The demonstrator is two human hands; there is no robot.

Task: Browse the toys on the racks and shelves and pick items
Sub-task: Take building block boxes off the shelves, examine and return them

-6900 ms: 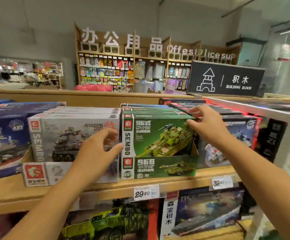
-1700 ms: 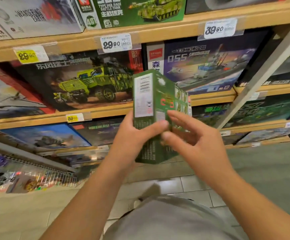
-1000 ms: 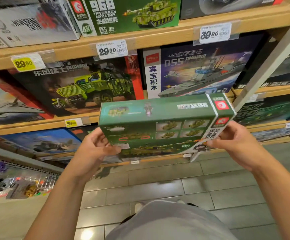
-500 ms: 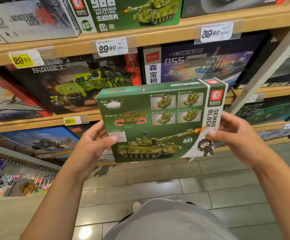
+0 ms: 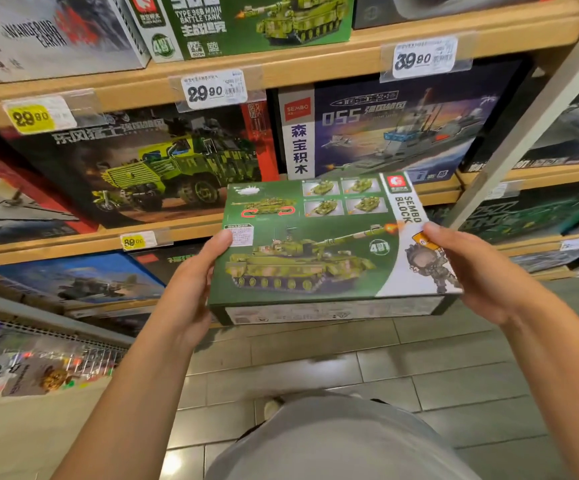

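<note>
I hold a green tank building-block box (image 5: pixel 315 251) flat in front of me, its printed back face up, showing a green tank and four small pictures. My left hand (image 5: pixel 194 282) grips its left edge, thumb on the top face. My right hand (image 5: pixel 478 268) grips its right edge, thumb on the white corner with the cartoon soldier. The box hovers in front of the wooden shelves (image 5: pixel 281 64).
The shelves carry more block sets: a matching green tank box (image 5: pixel 256 22) on the upper shelf, a green truck box (image 5: pixel 149 164) and a blue warship box (image 5: pixel 392 129) below. Price tags (image 5: pixel 213 90) line the shelf fronts. A white post (image 5: pixel 537 109) slants at right; tiled floor lies below.
I took the green box off the upper shelf, turned it over in both hands, and now hold it lower and tilted flatter towards me.
</note>
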